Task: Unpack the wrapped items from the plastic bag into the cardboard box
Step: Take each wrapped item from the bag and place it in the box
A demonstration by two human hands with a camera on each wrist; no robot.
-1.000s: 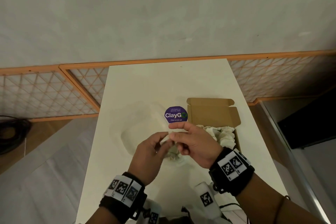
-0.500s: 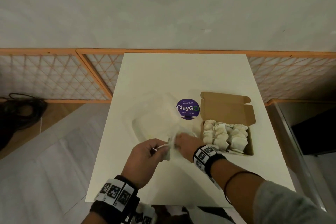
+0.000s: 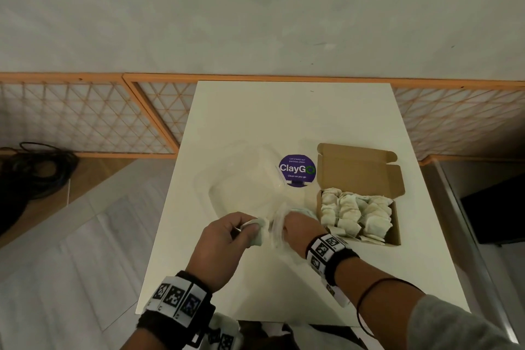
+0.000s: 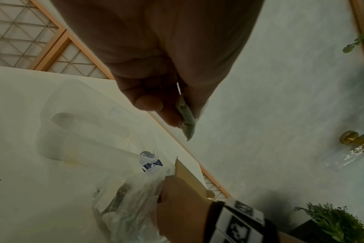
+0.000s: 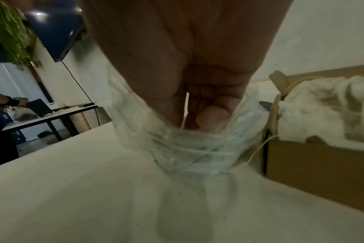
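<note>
Wrapped items (image 3: 356,214) are nearly filling the cardboard box (image 3: 395,231); left hand (image 3: 224,244) is pinching the plastic bag (image 4: 127,203), right hand (image 3: 298,229) is reaching inside, its grasp unclear.

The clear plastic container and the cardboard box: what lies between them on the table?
In the head view, a round purple ClayGo sticker lies between the clear plastic container and the cardboard box.
</note>
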